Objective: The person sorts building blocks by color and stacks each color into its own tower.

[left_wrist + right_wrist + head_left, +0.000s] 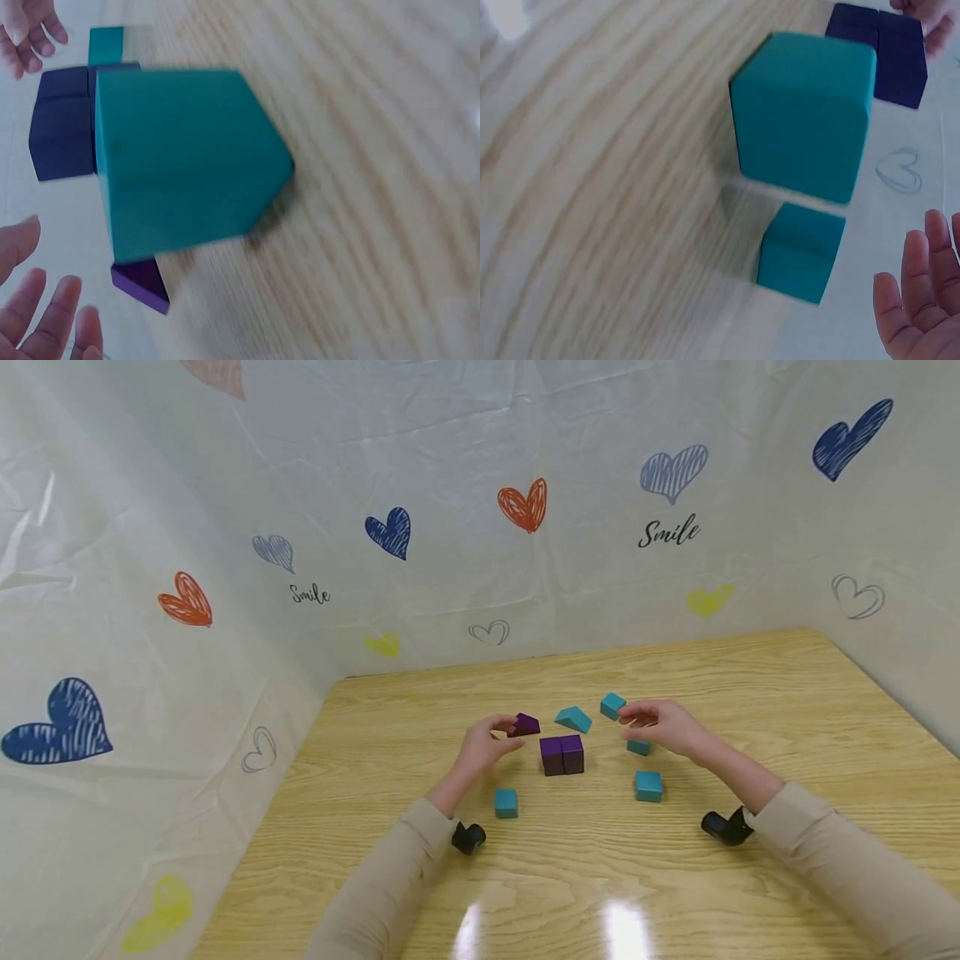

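Two purple cubes [562,756] stand side by side near the middle of the table. To their left is my left hand [483,750], thumb and fingers apart, holding nothing. Its fingertips overlap a purple triangular block [527,725] in the head view. My right hand [663,728] hovers over a teal block [639,747], partly hidden by it, with loosely bent fingers and an unfilled grasp. Just beyond its fingertips sits another teal block [612,706]. A large-looking teal cube [180,161] fills the middle of the left wrist view.
A teal triangular block [573,719] lies behind the purple cubes. Closer to me are a teal cube on the left [506,803] and a teal block on the right [648,786]. A white sheet [450,585] printed with hearts hangs behind the wooden table [405,718].
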Demonstrator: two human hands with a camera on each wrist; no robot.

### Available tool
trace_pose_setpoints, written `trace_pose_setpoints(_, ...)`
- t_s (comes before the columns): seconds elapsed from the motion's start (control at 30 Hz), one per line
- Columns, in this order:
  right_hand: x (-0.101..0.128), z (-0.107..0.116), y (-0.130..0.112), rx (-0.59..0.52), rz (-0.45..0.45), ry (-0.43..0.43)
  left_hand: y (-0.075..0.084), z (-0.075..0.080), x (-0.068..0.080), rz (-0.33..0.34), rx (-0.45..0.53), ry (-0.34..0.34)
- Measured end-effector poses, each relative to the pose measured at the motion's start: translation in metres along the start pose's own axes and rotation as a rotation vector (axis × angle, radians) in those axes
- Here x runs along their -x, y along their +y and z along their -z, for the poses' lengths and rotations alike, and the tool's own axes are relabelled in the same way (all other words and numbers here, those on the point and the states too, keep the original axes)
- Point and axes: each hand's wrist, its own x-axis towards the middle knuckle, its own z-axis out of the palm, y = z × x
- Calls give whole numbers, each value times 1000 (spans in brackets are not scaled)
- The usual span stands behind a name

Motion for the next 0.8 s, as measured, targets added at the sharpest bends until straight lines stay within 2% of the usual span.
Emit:
trace_pose_setpoints(0.1, -4, -9, -2, -5, 22, -22, -4, 3, -8, -9, -29, 37)
trace_pose_setpoints(0.2, -10, -17, -5, -2, 42, -41, -7, 5, -18, -6, -58, 41)
trace_pose_setpoints(0.5, -24, -37, -9, -1, 52, -103, -12, -1, -43, 19, -198, -76)
trace_pose_setpoints(0.8, -30, -46, -11, -10, -1, -112, -8, -5, -52, 48, -350, -112)
